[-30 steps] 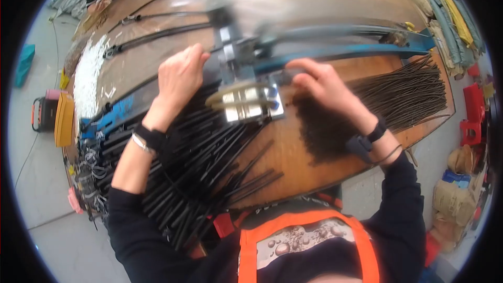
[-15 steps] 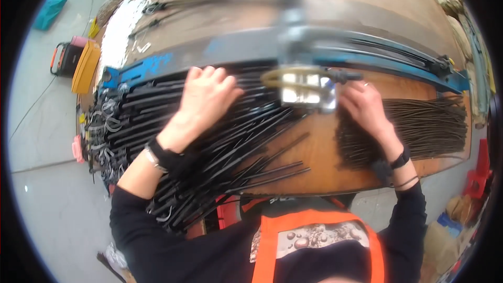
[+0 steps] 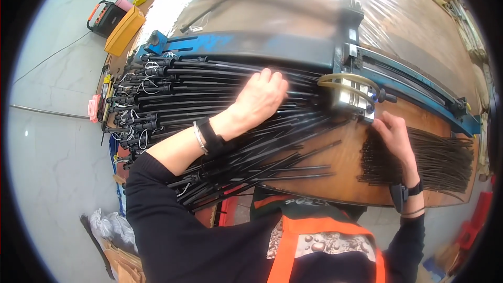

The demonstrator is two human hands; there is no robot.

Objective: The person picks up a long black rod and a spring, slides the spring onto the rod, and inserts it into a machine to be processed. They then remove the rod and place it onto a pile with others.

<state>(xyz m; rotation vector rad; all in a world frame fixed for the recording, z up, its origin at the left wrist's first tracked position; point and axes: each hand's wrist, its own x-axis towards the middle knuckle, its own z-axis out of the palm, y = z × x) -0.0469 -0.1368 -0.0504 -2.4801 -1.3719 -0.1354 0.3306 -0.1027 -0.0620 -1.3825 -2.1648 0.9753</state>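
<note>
Our left hand (image 3: 260,99): fingers curled over black rods (image 3: 204,94), left of metal block (image 3: 346,99). Right hand (image 3: 396,137): fingers bent, just beside block. We can't tell either grip. Thin rods (image 3: 443,160) right of block. Tugging crossed black rods could tangle them.

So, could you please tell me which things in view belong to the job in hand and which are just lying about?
Seemingly in use:
black rods under the left hand
silver block beside the right hand
thin dark rods

Seemingly lying about:
yellow box
black case
crumpled plastic bag
</note>
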